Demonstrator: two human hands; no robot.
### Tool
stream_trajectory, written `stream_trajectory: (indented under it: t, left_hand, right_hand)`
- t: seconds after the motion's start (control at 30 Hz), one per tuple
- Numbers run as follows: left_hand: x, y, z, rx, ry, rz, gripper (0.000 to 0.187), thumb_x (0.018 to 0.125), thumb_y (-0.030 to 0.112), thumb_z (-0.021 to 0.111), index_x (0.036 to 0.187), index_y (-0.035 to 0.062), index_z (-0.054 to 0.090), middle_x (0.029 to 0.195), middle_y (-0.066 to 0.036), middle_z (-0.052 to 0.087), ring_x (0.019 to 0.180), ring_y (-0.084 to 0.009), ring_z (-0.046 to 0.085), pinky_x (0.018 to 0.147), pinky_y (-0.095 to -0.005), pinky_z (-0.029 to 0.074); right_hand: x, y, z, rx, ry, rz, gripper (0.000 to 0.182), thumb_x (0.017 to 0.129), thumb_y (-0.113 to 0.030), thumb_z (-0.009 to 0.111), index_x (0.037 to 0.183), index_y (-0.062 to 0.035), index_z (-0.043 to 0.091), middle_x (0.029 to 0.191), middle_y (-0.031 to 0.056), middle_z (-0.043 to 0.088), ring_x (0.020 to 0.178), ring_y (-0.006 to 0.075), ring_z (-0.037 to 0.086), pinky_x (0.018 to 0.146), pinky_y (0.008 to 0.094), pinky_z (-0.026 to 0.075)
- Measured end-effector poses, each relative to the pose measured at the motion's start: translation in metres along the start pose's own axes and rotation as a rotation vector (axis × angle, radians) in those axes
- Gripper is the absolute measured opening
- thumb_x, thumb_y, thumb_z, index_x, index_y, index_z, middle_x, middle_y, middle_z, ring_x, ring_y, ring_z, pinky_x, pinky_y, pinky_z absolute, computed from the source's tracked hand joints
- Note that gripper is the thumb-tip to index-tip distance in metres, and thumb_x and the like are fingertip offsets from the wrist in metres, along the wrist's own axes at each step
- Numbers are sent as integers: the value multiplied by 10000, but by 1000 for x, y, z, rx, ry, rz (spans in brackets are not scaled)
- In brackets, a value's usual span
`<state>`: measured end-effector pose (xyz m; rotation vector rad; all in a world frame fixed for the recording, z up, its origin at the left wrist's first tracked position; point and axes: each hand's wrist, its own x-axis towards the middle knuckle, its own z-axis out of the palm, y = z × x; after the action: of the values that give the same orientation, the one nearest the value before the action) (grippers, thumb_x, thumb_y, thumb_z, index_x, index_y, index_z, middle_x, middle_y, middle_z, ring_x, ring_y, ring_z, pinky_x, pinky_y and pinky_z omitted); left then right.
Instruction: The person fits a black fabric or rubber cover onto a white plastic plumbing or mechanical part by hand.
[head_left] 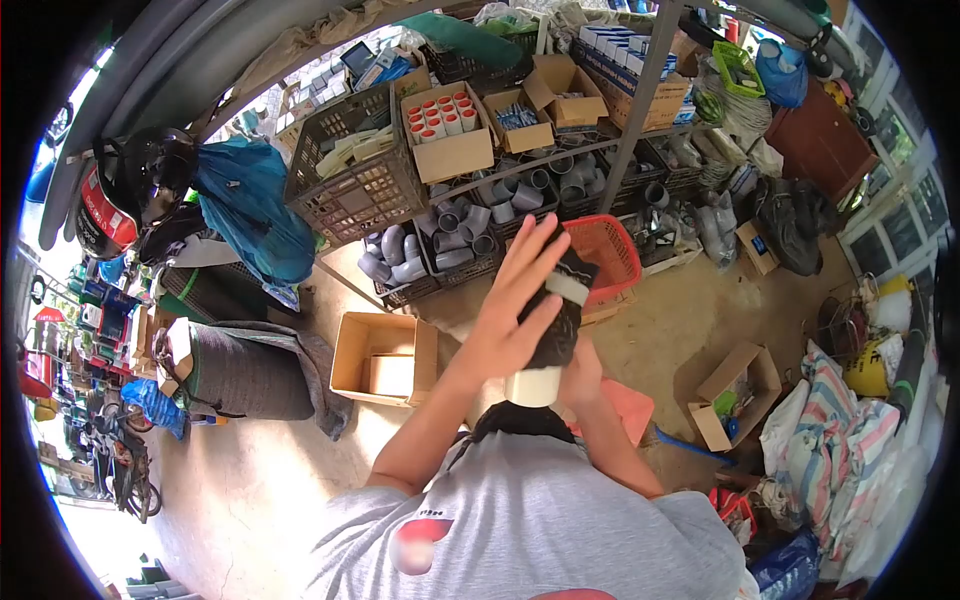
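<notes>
A black object with a pale band (566, 287) is held up in front of my chest, and a cream rounded piece (533, 387) shows at its lower end. Its exact kind I cannot make out. My left hand (512, 310) lies against its left side, fingers stretched out and thumb across the front. Lower on the right, my right hand (580, 376) grips the same object, with most of its fingers hidden. Behind the object sits a red plastic basket (622, 250) on the floor.
Grey pipe fittings (450, 235) fill crates under the rack. Above them stands a box of red-capped tubes (455, 150). An open cardboard box (425, 365) is on the floor left, another (715, 440) at right. A rolled dark mesh (250, 370) lies farther left; striped sacks (825, 450) lie right.
</notes>
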<state>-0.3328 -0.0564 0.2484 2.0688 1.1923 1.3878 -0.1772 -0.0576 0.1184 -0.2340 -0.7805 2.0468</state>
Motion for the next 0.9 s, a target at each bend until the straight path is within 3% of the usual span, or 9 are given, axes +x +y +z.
stream_trajectory:
  t: [0.1,0.23,0.3,0.43,0.5,0.57,0.67,0.77,0.9]
  left_hand:
    - [-1,-8,10,-121,53,-46,645,990,67,540,1610,16,372,1731,-161,233,1618,-335,152,1288,-450,120]
    - [-28,0,24,-130,45,-85,681,989,48,530,1634,18,313,1739,-187,182,1618,-348,148,1288,-425,129]
    - [-40,13,29,-78,34,-159,675,986,25,517,1630,6,314,1732,-206,183,1612,-360,165,1286,-437,140]
    - [-41,19,16,-20,13,-148,637,989,6,500,1610,10,356,1705,-226,251,1587,-384,242,1266,-444,194]
    - [-43,14,9,27,53,-177,615,998,14,504,1601,47,389,1655,-237,353,1536,-383,360,1225,-421,292]
    - [-56,-9,10,-323,90,-557,602,1020,58,522,1606,83,391,1605,-240,430,1478,-367,455,1167,-378,379]
    - [-77,-17,23,-17,244,-486,607,980,65,649,1550,7,449,1372,-249,635,1258,-392,635,1031,-385,504]
    - [-67,3,31,124,281,-176,593,924,37,727,1480,-10,528,1274,-234,685,1241,-405,640,1025,-410,510]
    - [-59,-24,11,397,256,-32,593,749,-90,692,1334,-3,639,1274,-194,702,1146,-366,662,1023,-433,504]
  right_hand:
    - [11,-9,2,176,-139,-36,546,1121,-409,363,1533,-63,454,1492,107,552,1359,234,550,1133,404,454]
    - [30,-1,1,-15,180,-104,575,1113,-390,418,1583,-67,342,1516,120,518,1356,264,553,1123,447,472]
    - [36,-11,13,-133,102,-176,649,1094,-436,466,1599,-69,289,1547,128,488,1380,278,534,1141,467,460]
    - [40,-4,38,257,-105,-234,830,1034,-508,589,1621,-44,229,1595,148,432,1395,268,525,1145,440,461]
    - [47,8,11,-1,-53,-275,888,1005,-452,675,1641,-53,200,1599,145,425,1381,267,540,1121,420,486]
    - [44,-2,32,-180,235,-376,784,982,-279,747,1595,-62,310,1484,165,542,1296,279,604,1081,406,519]
    - [57,-21,53,-100,249,-396,697,1014,-435,674,1522,-53,389,1394,181,604,1210,310,653,1048,429,544]
    - [59,-39,50,329,371,7,780,1006,-720,456,1333,-18,544,1241,174,694,1123,381,690,965,490,579]
    - [61,-20,40,204,300,44,669,1057,-642,431,1306,-43,596,1233,127,705,1106,306,703,974,427,578]
